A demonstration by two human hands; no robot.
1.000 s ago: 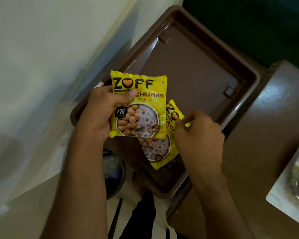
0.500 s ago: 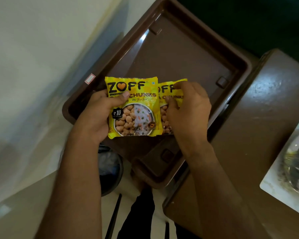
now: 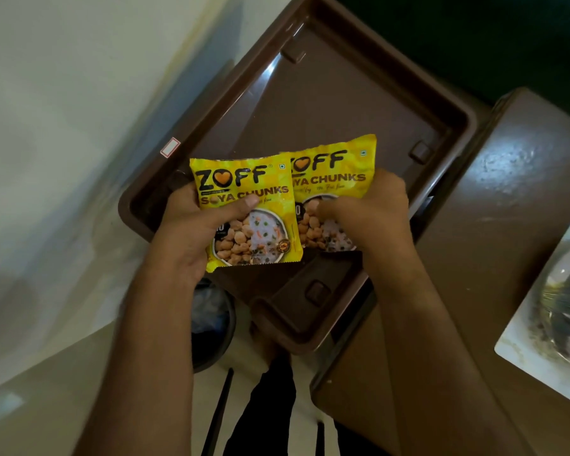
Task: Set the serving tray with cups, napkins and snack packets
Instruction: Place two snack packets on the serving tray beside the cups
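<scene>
Two yellow Zoff soya chunks packets are held side by side over the near end of a brown plastic serving tray [image 3: 359, 103]. My left hand [image 3: 191, 235] grips the left packet [image 3: 247, 192], thumb across its front. My right hand [image 3: 372, 212] pinches the right packet [image 3: 339, 174], whose left edge tucks behind the left one. The tray's inside looks bare apart from the packets above it. No cups or napkins are in view.
The tray overhangs a brown cabinet top [image 3: 524, 199] on the right. A white plate under a clear dome [image 3: 560, 311] sits at the right edge. A pale wall [image 3: 63, 93] runs along the left. A dark bin [image 3: 211, 327] stands on the floor below.
The right packet has come up from below the left one and now sits level beside it on the right. Both hands have shifted slightly toward the tray's middle.
</scene>
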